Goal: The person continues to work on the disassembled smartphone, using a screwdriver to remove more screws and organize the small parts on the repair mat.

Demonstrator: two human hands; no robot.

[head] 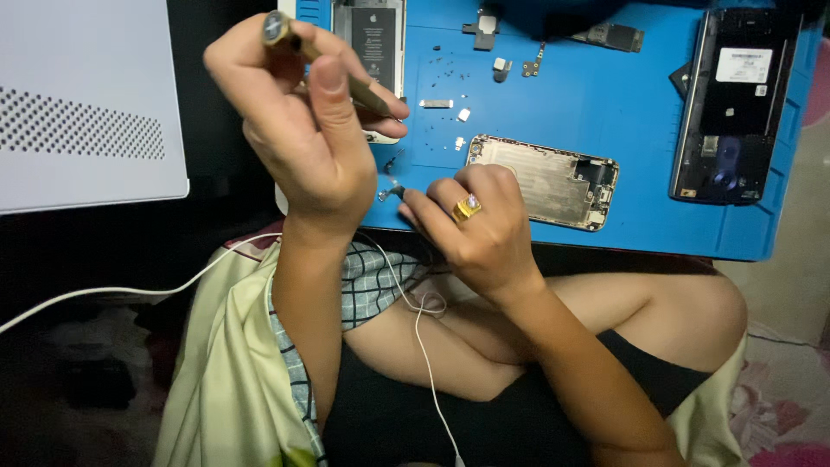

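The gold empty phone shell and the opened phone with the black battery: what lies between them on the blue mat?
In the head view, small loose silver parts lie scattered on the blue mat between shell and phone.

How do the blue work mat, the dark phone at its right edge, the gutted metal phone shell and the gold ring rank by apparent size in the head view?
1. blue work mat
2. dark phone
3. metal phone shell, somewhat smaller, partly hidden by the right hand
4. gold ring, smallest by far
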